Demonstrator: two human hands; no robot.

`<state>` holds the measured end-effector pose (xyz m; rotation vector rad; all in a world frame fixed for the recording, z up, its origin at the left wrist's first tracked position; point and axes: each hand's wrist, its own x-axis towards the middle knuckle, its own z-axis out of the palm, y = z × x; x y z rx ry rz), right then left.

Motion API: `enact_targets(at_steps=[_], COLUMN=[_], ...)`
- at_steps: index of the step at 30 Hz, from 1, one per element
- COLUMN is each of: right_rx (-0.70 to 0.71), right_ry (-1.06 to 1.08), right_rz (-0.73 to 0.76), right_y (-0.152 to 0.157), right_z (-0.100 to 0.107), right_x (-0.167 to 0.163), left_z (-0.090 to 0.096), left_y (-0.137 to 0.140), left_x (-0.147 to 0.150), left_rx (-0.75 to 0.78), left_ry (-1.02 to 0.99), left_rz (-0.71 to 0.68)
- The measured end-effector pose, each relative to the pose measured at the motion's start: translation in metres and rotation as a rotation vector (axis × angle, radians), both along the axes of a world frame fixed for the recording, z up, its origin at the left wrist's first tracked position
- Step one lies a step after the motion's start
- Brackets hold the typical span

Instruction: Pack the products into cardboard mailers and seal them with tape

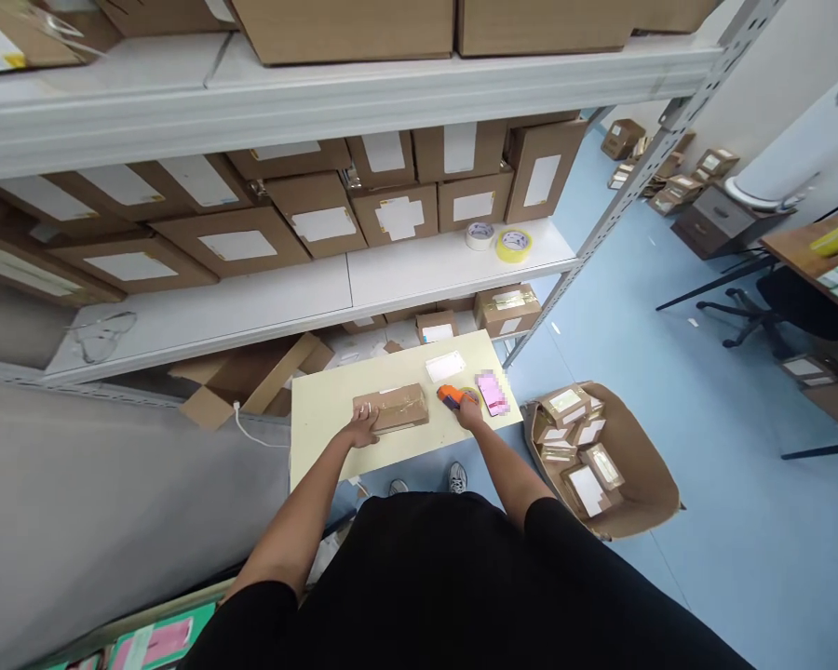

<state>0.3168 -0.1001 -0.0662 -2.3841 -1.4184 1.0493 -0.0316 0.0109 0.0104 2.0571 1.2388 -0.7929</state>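
I can't read a single word or number from here. The white labels [237, 244] on the shelf boxes [288, 229] are too small to make out, as are those on the small parcels [602, 465] in the carton [648, 473]. The marks inside the tape rolls [514, 257] blur, and the white slip [445, 366] on my table [321, 414] shows nothing legible.

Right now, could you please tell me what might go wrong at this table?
The tape dispenser in the right hand is close to the pink item, so a swing might knock that off the table. The left hand rests on the left end of the brown box, so the dispenser might catch that hand if brought across. The white slip lies near the far edge and could slide off if nudged.
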Motion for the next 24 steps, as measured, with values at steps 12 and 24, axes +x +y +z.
enact_targets(at_steps=[12, 24], right_rx=[0.491, 0.438], right_ry=[0.636, 0.738], right_rz=[0.067, 0.172], right_y=[0.007, 0.017], right_z=[0.066, 0.066], right_x=[-0.07, -0.098], left_z=[-0.007, -0.003], left_y=[-0.008, -0.022], left_x=[0.0, 0.001], left_rx=[-0.028, 0.003], left_ry=[-0.137, -0.211], left_rz=[0.121, 0.251])
